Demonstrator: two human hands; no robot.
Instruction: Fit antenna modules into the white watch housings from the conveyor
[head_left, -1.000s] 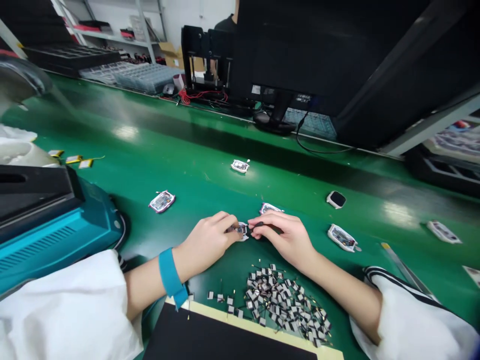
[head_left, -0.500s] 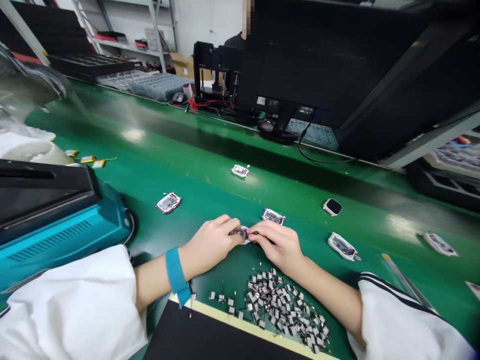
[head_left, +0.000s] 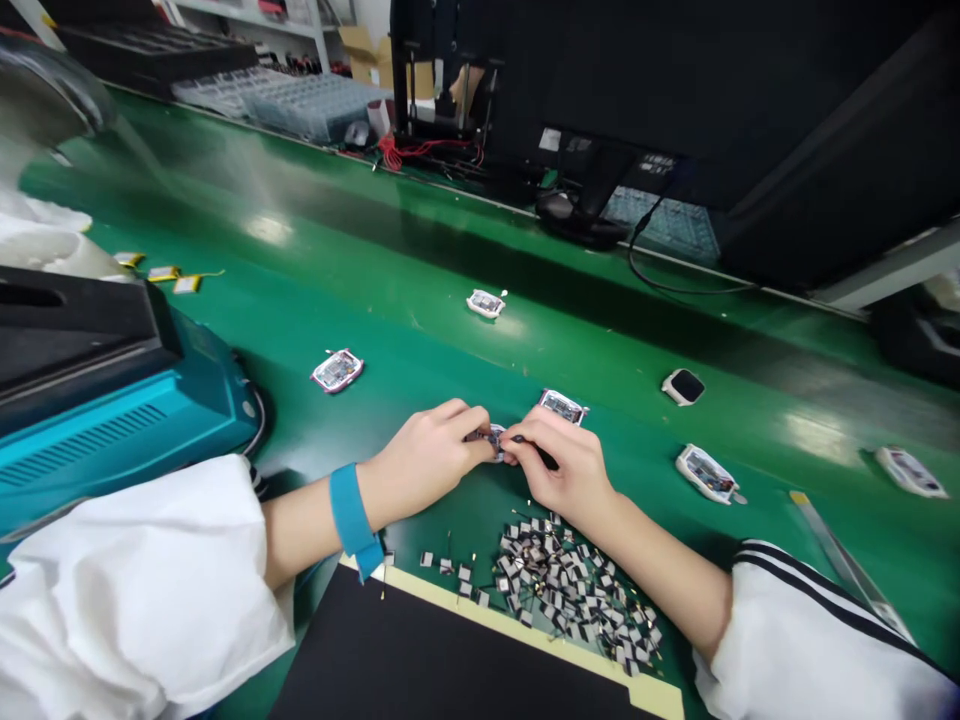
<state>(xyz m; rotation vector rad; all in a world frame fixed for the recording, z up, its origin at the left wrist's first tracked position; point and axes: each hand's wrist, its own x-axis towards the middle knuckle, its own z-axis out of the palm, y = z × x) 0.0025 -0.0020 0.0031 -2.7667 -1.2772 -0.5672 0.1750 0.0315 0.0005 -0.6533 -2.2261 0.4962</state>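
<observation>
Left hand (head_left: 424,465): closed, gripping a small white-framed circuit module (head_left: 491,440) by its edge.
Right hand (head_left: 562,470): pinched a slim black tool (head_left: 547,458) against the module.
Risk: a slipping tool could scatter the loose black-and-silver tabs (head_left: 570,590) across the green worktop (head_left: 300,270).
Far container: a clear plastic compartment tray (head_left: 300,105), contents too small to tell.

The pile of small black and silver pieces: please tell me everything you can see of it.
A loose heap of small flat squares, black and silver with thin gold-coloured leads, lies overlapped on the green bench top, below the right hand. A few strays lie apart leftward, beside a cream-edged black sheet.
</observation>
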